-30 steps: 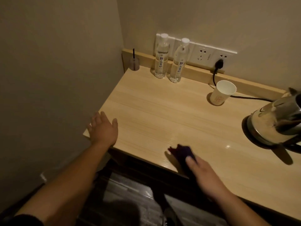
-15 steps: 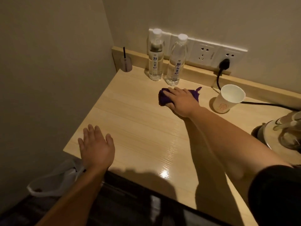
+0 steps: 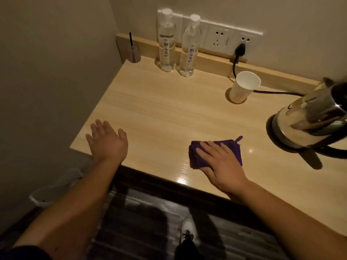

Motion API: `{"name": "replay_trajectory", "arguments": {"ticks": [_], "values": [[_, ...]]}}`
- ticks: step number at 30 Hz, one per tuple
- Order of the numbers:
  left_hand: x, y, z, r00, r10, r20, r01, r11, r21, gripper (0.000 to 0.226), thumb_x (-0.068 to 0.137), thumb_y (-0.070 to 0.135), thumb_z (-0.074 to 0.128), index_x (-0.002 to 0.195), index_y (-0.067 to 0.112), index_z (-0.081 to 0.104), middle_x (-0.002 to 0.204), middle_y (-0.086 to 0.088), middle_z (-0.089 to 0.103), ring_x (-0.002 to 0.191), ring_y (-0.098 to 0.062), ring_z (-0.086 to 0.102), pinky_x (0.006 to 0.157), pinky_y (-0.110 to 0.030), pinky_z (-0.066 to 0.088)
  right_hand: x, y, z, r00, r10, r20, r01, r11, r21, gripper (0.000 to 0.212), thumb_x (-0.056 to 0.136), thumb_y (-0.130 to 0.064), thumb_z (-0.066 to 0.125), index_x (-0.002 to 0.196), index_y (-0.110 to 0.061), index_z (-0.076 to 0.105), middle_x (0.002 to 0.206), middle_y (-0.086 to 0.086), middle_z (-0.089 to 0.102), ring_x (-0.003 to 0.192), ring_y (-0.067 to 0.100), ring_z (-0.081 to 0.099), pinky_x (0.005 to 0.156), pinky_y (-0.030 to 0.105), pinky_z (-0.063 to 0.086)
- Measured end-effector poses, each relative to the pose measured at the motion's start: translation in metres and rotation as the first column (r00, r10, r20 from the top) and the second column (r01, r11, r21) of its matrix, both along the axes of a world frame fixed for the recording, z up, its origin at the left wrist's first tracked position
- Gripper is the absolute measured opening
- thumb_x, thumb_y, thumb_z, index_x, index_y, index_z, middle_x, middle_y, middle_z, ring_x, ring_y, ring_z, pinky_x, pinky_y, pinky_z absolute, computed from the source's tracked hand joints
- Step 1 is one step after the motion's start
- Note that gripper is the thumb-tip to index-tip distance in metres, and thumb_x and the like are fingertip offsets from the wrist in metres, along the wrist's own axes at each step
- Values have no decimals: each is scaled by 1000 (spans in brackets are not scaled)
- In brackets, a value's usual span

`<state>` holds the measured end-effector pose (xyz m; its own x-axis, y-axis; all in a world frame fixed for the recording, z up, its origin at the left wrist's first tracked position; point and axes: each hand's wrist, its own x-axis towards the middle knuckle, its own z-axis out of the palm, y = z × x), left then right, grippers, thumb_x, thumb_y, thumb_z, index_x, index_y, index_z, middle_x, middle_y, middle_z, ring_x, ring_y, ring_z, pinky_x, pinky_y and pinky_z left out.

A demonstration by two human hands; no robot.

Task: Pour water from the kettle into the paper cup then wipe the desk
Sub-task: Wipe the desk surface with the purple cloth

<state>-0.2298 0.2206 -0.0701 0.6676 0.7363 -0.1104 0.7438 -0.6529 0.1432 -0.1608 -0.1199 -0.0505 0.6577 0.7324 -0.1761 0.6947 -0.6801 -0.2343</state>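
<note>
A light wooden desk (image 3: 161,113) fills the view. My right hand (image 3: 221,164) lies flat on a folded purple cloth (image 3: 199,156), pressing it onto the desk near the front edge. My left hand (image 3: 107,141) rests open on the desk's front left corner, holding nothing. A white paper cup (image 3: 244,87) stands upright at the back right. The steel kettle (image 3: 311,117) sits on its base at the right edge, partly cut off by the frame.
Two clear water bottles (image 3: 167,40) (image 3: 188,47) stand at the back by the wall sockets. A black plug and cord (image 3: 238,53) run behind the cup to the kettle. A small holder with a black stick (image 3: 133,53) is in the back left corner. A bin with a bag (image 3: 54,192) sits below left.
My right hand has dragged the purple cloth from beside the bottles at the back to the desk's front edge. My left hand has stayed on the front left corner.
</note>
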Motion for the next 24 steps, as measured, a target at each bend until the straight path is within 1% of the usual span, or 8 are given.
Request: {"name": "replay_trajectory", "arguments": {"ticks": [5, 9, 11, 14, 16, 18, 20, 24], "values": [[-3, -2, 3, 1000, -19, 13, 19, 1000, 2, 73, 95, 48, 20, 151, 2, 17, 160, -17, 11, 147, -31, 7, 118, -51, 6, -103, -55, -3, 998, -50, -30, 49, 999, -14, 66, 81, -38, 63, 141, -28, 40, 147, -2, 44, 136, 21, 38, 113, 41, 17], [-4, -2, 2, 999, -36, 26, 36, 999, 12, 75, 95, 51, 19, 150, 1, 17, 160, -19, 12, 147, -33, 7, 117, -51, 6, -139, -69, 11, 947, -230, -225, 280, 932, 229, 44, 90, -43, 49, 134, -39, 47, 138, -17, 51, 132, 6, 40, 109, 33, 25], [-4, -3, 2, 999, -35, 25, 34, 999, 17, 74, 95, 51, 19, 150, 0, 18, 159, -19, 13, 147, -33, 8, 117, -51, 6, -137, -64, 42, 749, -396, -531, 625, 688, 368, 30, 97, -40, 43, 125, -47, 52, 126, -25, 59, 124, 0, 48, 104, 25, 34], [-3, -1, 2, 999, -37, 19, 37, 999, 24, 75, 95, 51, 19, 150, 0, 19, 159, -20, 14, 147, -34, 9, 117, -52, 8, -110, -66, 80, 65, -80, -995, 998, 22, 63, 31, 99, -36, 42, 116, -23, 64, 112, 3, 72, 109, 22, 65, 100, 41, 42], [-3, -1, 2, 999, -38, 15, 38, 999, 27, 75, 95, 51, 19, 149, 0, 20, 159, -20, 16, 146, -35, 11, 117, -53, 9, -83, -70, 98, -34, 107, -994, 974, -219, -57, 38, 97, -38, 46, 119, -12, 62, 115, 11, 70, 110, 28, 64, 102, 47, 41], [-3, -1, 2, 999, -34, 13, 34, 999, 28, 73, 95, 49, 22, 149, -1, 21, 158, -21, 17, 146, -35, 12, 117, -53, 10, -48, -71, 112, 80, 28, -996, 954, -292, 68, 34, 96, -38, 48, 119, -18, 62, 114, 6, 71, 110, 25, 64, 101, 46, 43], [-2, -1, 1, 1000, -23, 13, 23, 999, 28, 71, 96, 46, 25, 148, -2, 23, 158, -20, 18, 145, -35, 13, 117, -53, 11, -9, -69, 119, 280, -211, -936, 934, -163, 316, 24, 96, -41, 47, 109, -32, 64, 110, 3, 72, 107, 23, 65, 97, 48, 46], [1, 3, -3, 1000, -17, 17, 17, 999, 45, 71, 94, 46, 25, 146, -3, 28, 156, -21, 23, 144, -35, 16, 115, -54, 14, 77, -54, 87, 787, -581, -207, 597, 633, 492, 32, 97, -32, 47, 129, -32, 51, 121, -6, 61, 112, 14, 54, 97, 40, 43]]}}
